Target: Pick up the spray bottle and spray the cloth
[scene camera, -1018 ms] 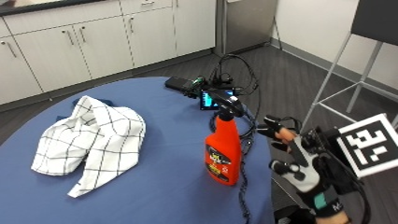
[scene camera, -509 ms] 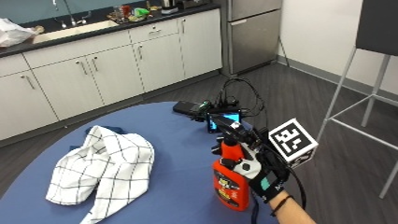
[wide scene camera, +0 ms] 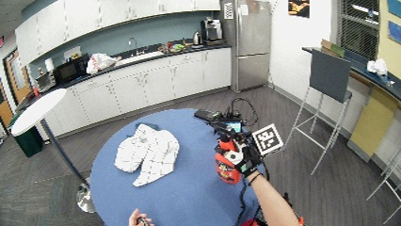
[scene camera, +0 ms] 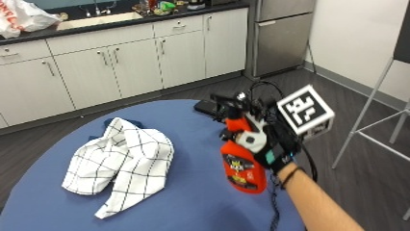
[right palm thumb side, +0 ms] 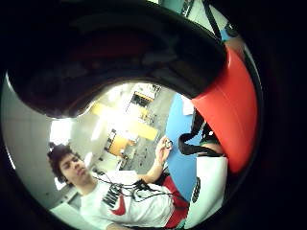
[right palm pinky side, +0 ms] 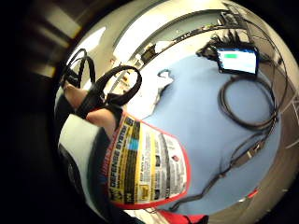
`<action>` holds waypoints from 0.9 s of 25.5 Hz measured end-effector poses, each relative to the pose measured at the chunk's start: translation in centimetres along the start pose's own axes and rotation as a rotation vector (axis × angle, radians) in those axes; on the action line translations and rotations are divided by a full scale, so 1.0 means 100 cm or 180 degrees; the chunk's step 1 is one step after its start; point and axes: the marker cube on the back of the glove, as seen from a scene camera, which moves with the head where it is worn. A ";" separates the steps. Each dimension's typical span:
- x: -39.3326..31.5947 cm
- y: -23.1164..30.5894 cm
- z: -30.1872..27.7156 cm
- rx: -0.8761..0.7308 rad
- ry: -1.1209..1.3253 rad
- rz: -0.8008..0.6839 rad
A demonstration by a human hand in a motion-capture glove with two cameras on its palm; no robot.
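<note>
The spray bottle [scene camera: 242, 161] stands upright near the table's [scene camera: 192, 202] right edge, red with a black spray head, its label facing the camera. The gloved right hand [scene camera: 272, 149] wraps its fingers around the neck, just under the head. The checked cloth [scene camera: 121, 163] lies crumpled well apart to the left. To do this step well, I would lift straight up without tipping, settle a finger on the trigger, then turn the nozzle toward the cloth. Cables [scene camera: 256, 94] and a small screen [right palm pinky side: 237, 59] lie just behind the bottle.
</note>
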 end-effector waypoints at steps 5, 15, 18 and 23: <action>-0.088 -0.068 0.010 -0.0585 0.0494 0.0079; -0.043 -0.080 0.087 -0.1551 0.1273 0.0733; -0.048 -0.087 0.074 -0.1466 0.1334 0.0716; -0.089 -0.109 0.053 -0.1279 0.1407 0.0673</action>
